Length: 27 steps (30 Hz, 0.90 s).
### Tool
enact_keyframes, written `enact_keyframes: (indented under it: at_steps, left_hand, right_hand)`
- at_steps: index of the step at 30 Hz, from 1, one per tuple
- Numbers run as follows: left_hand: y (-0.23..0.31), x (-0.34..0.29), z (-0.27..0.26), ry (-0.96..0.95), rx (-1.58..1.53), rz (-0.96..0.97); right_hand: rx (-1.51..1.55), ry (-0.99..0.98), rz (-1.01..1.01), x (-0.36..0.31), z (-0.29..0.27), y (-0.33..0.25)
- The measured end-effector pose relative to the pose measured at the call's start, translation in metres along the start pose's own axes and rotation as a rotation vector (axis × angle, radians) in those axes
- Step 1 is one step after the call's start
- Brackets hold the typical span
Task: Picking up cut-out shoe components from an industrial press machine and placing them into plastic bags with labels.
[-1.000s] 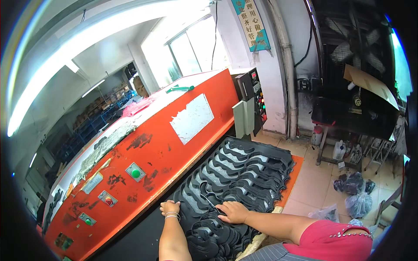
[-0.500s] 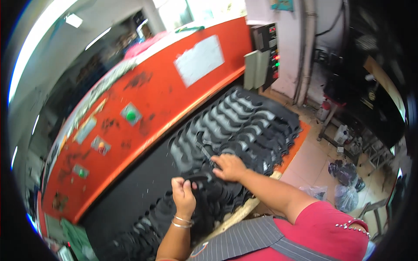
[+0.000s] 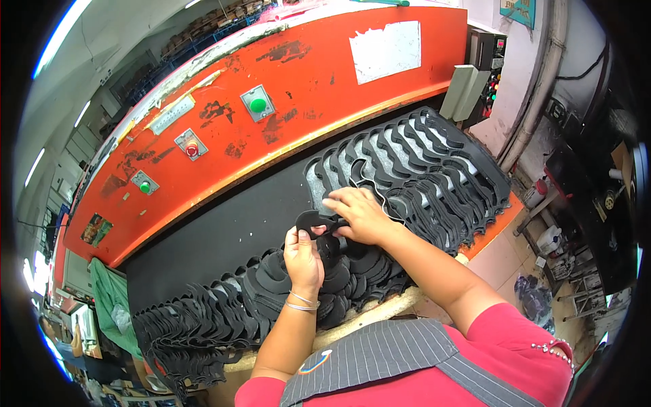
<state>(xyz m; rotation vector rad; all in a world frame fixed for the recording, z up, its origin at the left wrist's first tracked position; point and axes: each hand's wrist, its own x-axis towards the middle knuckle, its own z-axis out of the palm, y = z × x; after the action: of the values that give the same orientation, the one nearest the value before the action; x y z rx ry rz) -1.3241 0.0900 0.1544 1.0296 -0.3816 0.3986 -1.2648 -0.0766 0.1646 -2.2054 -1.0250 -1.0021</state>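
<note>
My left hand [image 3: 303,261] pinches a curved black cut-out piece [image 3: 312,220] between thumb and fingers, raised over a heap of similar pieces [image 3: 271,275]. My right hand [image 3: 363,214] is at the other end of that piece, its thumb and fingers closed around a dark edge. Just beyond the right hand lies a thin, wavy, metal-edged cutting die [image 3: 369,184] on the black material. Rows of cut crescent shapes [image 3: 413,152] with pale gaps between them spread out to the right of it.
A long orange-red machine beam [image 3: 224,122] with green and red buttons spans the far side of the black bed [image 3: 217,217]. A control box [image 3: 485,74] stands at the far right. Green cloth [image 3: 112,305] hangs at the left; bags [image 3: 536,298] lie on the floor.
The view has swung so the machine and bed sit differently in it. The curved piece in my left hand now shows plainly, and my right hand has come together with it.
</note>
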Motion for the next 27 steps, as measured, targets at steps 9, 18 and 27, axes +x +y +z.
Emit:
enact_keyframes:
  at_steps: [9,18,27]
  left_hand:
    - [-0.001,0.01,-0.007,0.065,-0.126,0.048]
    - [0.002,-0.031,0.003,-0.02,0.321,0.025]
    - [0.015,-0.052,0.002,-0.191,0.642,0.021]
  right_hand:
    - [0.746,-0.025,0.257,0.005,0.054,0.038]
    - [0.14,-0.143,0.632,0.025,0.086,0.031]
    - [0.001,-0.191,0.651,0.035,0.099,0.035]
